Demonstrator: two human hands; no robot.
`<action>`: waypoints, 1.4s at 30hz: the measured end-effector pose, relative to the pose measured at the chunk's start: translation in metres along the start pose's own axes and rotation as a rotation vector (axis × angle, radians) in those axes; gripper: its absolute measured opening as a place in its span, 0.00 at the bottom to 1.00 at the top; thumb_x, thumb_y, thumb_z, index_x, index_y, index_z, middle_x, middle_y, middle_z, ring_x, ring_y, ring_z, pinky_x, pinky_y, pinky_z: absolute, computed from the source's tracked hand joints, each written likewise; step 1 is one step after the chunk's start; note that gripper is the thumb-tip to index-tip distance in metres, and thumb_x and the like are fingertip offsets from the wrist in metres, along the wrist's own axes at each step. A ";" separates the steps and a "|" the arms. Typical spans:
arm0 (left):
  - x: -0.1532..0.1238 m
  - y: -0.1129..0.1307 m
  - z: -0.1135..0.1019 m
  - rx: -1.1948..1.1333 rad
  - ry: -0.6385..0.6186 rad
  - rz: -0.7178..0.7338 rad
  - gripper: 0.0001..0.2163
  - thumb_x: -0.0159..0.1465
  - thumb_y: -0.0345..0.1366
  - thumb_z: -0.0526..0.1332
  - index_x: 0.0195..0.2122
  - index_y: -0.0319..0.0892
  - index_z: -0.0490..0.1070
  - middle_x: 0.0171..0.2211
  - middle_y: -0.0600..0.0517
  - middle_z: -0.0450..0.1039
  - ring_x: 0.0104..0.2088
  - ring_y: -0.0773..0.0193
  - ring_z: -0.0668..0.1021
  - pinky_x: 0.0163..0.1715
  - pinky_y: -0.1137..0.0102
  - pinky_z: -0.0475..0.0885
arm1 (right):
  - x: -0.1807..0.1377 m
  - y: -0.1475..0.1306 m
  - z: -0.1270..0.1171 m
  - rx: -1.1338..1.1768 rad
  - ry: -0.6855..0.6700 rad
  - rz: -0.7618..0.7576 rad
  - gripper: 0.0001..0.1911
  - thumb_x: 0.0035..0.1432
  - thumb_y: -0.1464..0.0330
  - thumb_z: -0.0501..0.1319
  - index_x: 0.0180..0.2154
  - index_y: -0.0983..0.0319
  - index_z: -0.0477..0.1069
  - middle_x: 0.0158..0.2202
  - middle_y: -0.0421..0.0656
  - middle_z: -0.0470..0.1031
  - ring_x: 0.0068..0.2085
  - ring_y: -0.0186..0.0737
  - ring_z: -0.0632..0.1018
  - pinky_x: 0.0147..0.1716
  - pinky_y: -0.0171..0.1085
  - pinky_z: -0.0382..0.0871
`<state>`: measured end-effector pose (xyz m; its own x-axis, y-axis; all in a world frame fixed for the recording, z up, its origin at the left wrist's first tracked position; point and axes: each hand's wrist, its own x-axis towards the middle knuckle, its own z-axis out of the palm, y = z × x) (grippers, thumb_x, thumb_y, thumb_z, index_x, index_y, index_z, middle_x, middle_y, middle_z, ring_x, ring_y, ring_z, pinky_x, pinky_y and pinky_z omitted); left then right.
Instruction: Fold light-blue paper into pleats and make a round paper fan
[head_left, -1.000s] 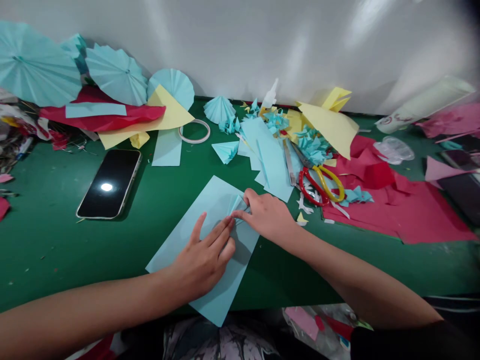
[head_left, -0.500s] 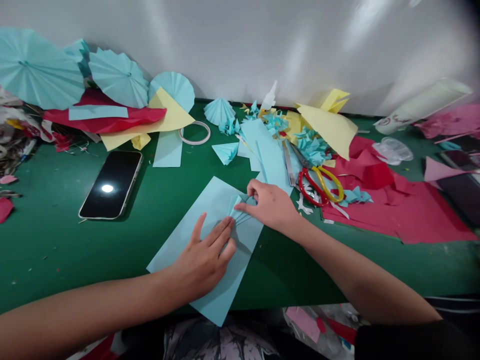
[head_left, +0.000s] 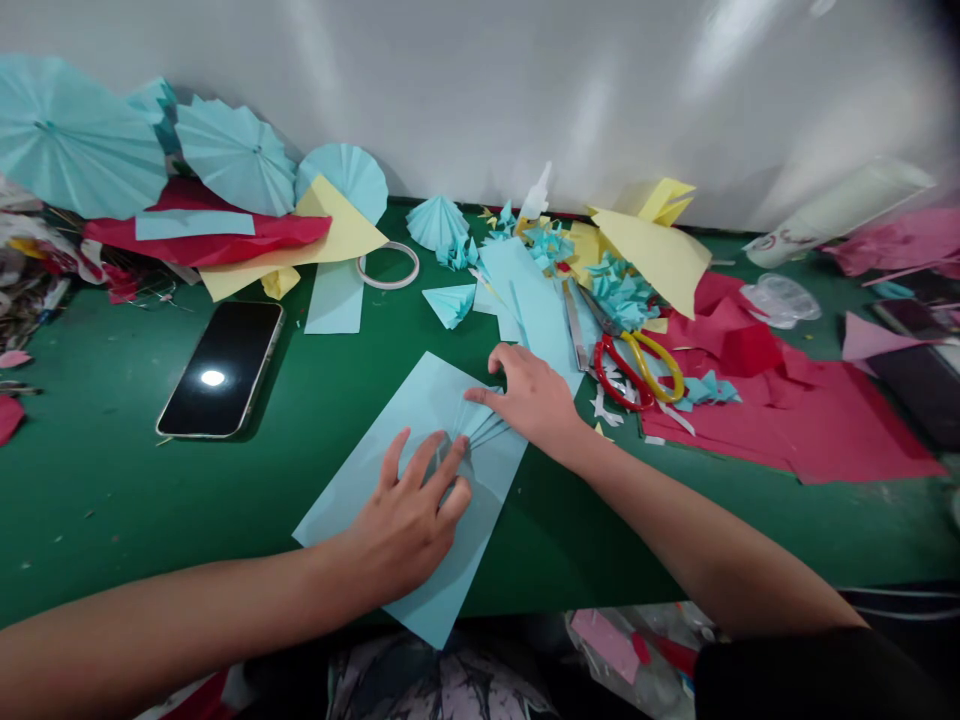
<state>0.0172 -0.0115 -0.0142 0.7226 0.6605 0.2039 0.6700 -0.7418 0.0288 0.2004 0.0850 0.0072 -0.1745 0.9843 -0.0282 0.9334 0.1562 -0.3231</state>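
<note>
Paper fan (head_left: 484, 424), between left grip (head_left: 414, 515) and right grip (head_left: 538, 398), atop blue sheet (head_left: 420, 397)

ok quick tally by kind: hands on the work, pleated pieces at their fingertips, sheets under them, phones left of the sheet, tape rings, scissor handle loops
Hands: 2 (left hand, right hand)
Pleated blue piece: 1
Large blue sheet: 1
Black phone: 1
White tape ring: 1
Scissor loops: 2 (red loop, yellow loop)
Total: 8
</note>
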 end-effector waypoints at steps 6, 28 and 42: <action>0.002 0.001 -0.005 0.013 0.100 -0.013 0.06 0.59 0.31 0.54 0.38 0.39 0.66 0.53 0.44 0.68 0.54 0.47 0.66 0.55 0.45 0.50 | 0.002 0.001 0.001 0.033 -0.021 0.002 0.15 0.54 0.55 0.57 0.29 0.59 0.60 0.29 0.38 0.69 0.28 0.34 0.67 0.22 0.32 0.48; -0.002 0.002 -0.008 0.047 0.076 0.011 0.06 0.59 0.26 0.51 0.31 0.41 0.65 0.49 0.43 0.71 0.46 0.60 0.70 0.53 0.54 0.53 | -0.004 0.007 -0.019 0.085 -0.219 -0.150 0.21 0.47 0.52 0.60 0.38 0.59 0.63 0.34 0.41 0.68 0.32 0.36 0.69 0.26 0.32 0.55; -0.005 0.004 -0.006 0.011 0.074 -0.013 0.04 0.59 0.27 0.53 0.32 0.40 0.65 0.51 0.42 0.69 0.45 0.58 0.70 0.49 0.57 0.56 | 0.000 0.017 -0.015 0.100 -0.212 -0.182 0.14 0.49 0.61 0.62 0.36 0.59 0.62 0.33 0.38 0.66 0.30 0.33 0.66 0.26 0.31 0.54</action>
<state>0.0151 -0.0188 -0.0090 0.6992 0.6598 0.2753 0.6816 -0.7314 0.0216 0.2213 0.0890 0.0154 -0.4078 0.8999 -0.1549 0.8470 0.3094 -0.4323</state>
